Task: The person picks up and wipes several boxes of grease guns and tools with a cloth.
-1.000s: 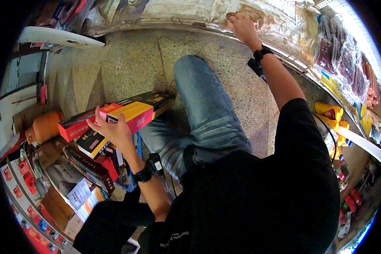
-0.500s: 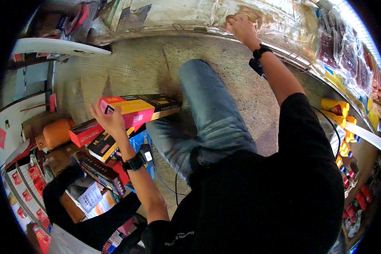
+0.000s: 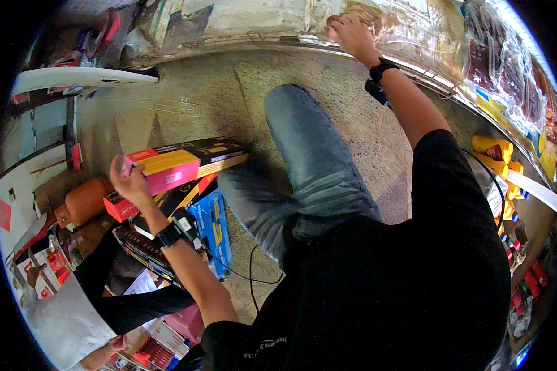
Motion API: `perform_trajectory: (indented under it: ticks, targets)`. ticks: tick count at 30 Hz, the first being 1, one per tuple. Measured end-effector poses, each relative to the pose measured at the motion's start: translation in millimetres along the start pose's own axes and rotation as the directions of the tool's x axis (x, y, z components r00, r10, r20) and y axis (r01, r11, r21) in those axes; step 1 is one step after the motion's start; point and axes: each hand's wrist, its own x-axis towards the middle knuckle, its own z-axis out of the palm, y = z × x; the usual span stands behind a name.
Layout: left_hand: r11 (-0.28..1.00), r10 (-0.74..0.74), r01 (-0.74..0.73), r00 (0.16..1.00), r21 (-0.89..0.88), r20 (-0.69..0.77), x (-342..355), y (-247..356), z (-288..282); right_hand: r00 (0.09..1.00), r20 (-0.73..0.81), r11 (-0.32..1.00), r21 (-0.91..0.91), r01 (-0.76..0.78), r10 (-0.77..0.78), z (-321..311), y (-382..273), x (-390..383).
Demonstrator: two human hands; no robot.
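My left hand is closed round the near left end of a long pink and yellow carton. That carton lies on a stack of other boxes, beside a black and gold box. A red box end shows just under my fingers. At the far side, my right hand is stretched out to a crumpled tan cloth on a plastic-covered surface. Its fingers are curled at the cloth's edge and partly hidden. Both wrists carry black straps with small devices.
A blue carton stands beside the stack, with a black cable on the floor nearby. An orange gas cylinder is at left. Another person in a light shirt is at lower left. Yellow bottles stand at right.
My left hand has moved left with the pink and yellow carton, its fingers now more curled round the end. The other person has come further into view. My right hand has barely moved.
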Motion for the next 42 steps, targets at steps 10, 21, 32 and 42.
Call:
perform_trajectory:
  ticks: [10,21,32,42]
  targets:
    - [0.709,0.219,-0.099,0.972,0.699,-0.085,4.5,-19.7,5.2,0.999,-0.015,0.997,-0.065,0.031,-0.032,5.1,-1.2,3.3]
    - [0.223,0.178,-0.079,0.983,0.971,0.040,2.3,-47.4,-9.7,0.998,-0.008,0.996,-0.062,0.065,-0.066,9.2,4.5,2.8]
    - [0.536,0.006,-0.057,0.998,0.842,0.064,-2.8,-87.7,-46.1,0.993,-0.105,0.998,-0.035,0.056,-0.059,17.6,16.1,-4.1]
    - [0.476,-0.130,-0.367,0.869,0.799,0.477,36.8,-107.1,-135.4,0.990,-0.009,0.972,0.192,-0.134,0.139,-13.5,-17.8,16.8]
